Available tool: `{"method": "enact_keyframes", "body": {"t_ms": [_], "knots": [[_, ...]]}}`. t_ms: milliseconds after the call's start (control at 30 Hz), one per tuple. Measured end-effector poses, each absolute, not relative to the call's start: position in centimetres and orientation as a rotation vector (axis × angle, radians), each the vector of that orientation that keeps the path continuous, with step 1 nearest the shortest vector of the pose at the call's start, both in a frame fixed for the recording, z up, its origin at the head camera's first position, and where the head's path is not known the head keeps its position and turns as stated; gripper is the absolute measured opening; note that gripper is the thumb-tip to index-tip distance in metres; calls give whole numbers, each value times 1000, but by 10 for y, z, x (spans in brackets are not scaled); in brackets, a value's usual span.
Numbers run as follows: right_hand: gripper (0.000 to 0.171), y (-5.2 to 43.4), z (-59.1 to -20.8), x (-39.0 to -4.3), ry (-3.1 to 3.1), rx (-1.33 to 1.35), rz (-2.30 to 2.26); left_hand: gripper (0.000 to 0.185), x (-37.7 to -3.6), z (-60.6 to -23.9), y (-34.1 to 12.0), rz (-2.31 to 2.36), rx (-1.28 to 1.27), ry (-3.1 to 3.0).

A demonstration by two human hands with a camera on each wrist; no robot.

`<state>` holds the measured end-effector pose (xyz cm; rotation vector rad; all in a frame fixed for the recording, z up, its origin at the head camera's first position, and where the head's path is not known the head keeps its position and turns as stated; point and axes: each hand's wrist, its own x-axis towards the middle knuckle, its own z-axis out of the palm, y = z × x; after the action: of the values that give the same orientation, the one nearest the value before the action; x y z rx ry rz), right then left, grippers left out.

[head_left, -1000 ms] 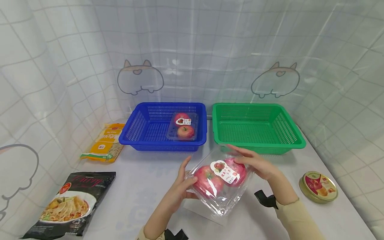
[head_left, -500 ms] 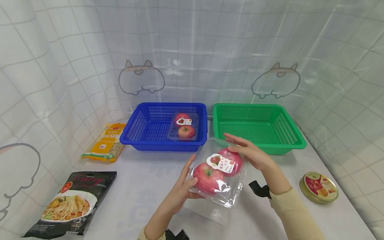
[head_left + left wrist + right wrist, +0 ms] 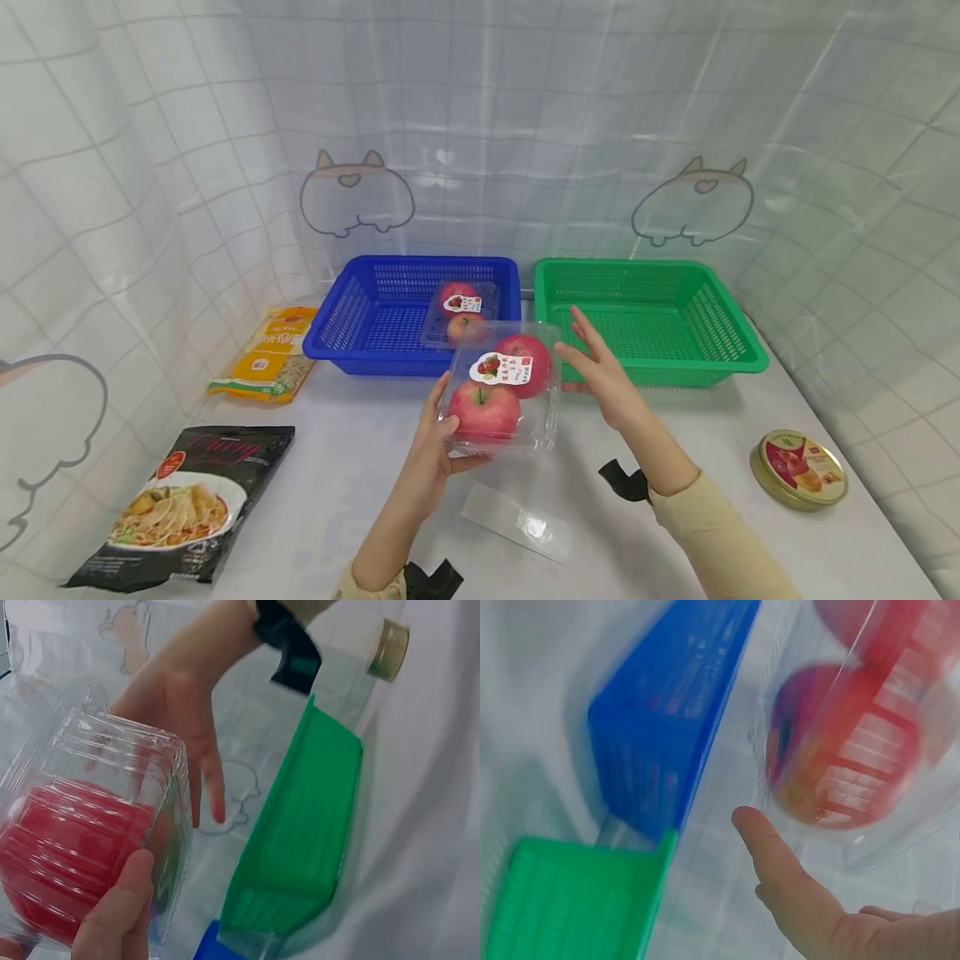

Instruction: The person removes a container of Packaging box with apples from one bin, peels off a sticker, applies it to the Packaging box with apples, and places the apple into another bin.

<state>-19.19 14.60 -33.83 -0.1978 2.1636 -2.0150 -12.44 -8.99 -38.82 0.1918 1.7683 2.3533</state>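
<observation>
A clear plastic box of apples, with two red apples and a white label, is held up over the table in front of the baskets. My left hand grips its lower left corner, thumb on the near side; in the left wrist view the thumb presses against the ribbed wall. On the box's other side my right hand has its fingers spread beside the wall, holding nothing. In the right wrist view a gap shows between the right fingertip and the box. Another box of apples lies in the blue basket.
A green basket stands right of the blue one. On the left lie a yellow food packet and a black curry noodle packet. A round gold tin sits at right. Below the held box lies a pale flat rectangle.
The apple box has moved left and up toward the blue basket, turning straighter. My right hand has come off the box and its fingers have spread.
</observation>
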Motion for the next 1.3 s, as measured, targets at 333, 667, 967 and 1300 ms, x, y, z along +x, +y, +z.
{"method": "enact_keyframes", "body": {"t_ms": [333, 667, 967, 1300], "knots": [[74, 116, -350, -173, 2033, -275, -1896, 65, -148, -388, -103, 2408, 109, 1958], [79, 98, -356, -177, 1995, -209, -1973, 62, -162, -390, -106, 2429, 126, 1996], [77, 82, -359, -186, 1923, -187, -2067, 61, -169, -393, -111, 2412, 129, 2026], [76, 61, -347, -196, 1752, -101, -2240, 60, -178, -386, -126, 2405, 142, 2071]]}}
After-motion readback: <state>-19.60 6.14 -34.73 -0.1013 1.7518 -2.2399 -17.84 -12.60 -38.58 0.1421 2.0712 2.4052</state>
